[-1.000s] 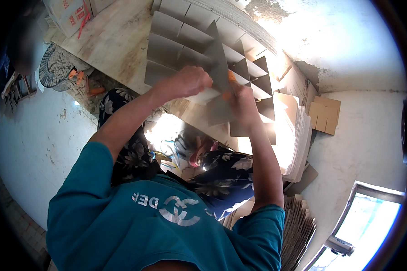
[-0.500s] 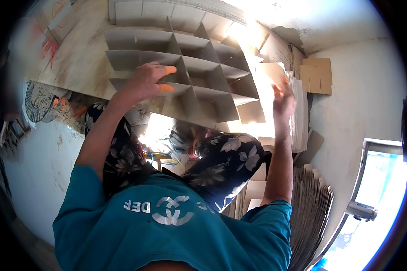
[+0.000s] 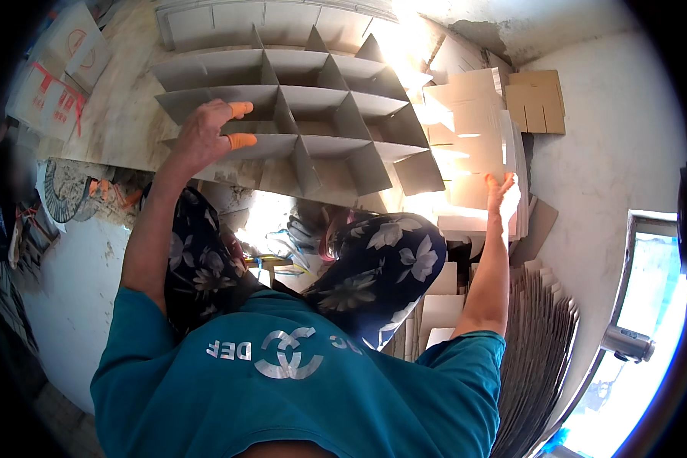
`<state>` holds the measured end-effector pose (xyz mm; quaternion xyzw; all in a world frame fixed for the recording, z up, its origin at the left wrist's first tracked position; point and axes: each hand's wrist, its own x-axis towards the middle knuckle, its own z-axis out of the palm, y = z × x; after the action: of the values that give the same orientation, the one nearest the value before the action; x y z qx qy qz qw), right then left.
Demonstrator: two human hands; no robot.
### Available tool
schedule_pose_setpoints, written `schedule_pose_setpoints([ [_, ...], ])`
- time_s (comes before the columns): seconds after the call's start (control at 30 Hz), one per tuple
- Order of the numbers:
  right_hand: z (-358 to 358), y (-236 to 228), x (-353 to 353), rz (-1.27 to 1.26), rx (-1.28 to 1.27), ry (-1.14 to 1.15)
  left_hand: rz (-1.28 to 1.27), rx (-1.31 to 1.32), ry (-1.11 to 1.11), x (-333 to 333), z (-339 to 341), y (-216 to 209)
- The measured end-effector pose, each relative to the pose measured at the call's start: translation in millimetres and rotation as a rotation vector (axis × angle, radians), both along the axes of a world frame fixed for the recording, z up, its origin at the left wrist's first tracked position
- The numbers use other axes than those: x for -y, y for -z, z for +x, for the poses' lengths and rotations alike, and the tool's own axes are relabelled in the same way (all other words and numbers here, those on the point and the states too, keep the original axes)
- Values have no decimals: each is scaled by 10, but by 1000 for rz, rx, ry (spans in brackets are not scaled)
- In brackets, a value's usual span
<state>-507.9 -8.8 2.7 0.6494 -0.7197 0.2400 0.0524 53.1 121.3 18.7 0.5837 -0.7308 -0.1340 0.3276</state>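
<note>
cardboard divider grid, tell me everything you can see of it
The divider grid is greyish brown and looks like cardboard: thin upright strips cross into open cells, with peaked ends at the far side. It rests on the wooden table; the left hand is over its left end, contact unclear.

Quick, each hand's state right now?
Left hand: open, fingers spread at the cardboard divider grid.
Right hand: at the cardboard stack's edge; grip can't be told.
</note>
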Motion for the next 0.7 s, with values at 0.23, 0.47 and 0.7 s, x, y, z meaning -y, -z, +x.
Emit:
schedule_pose_setpoints([
  [0.23,1138,-1140,-259,-476,-81,-221,-3,-17,-66,-199,244,7],
  [0.47,2679,-1483,-603,418,1388,-869,48,92,-166,-351,398,77],
  [0.7,3598,-1289,-859,220,335,-1001,-46,35,-150,-368,471,266],
])
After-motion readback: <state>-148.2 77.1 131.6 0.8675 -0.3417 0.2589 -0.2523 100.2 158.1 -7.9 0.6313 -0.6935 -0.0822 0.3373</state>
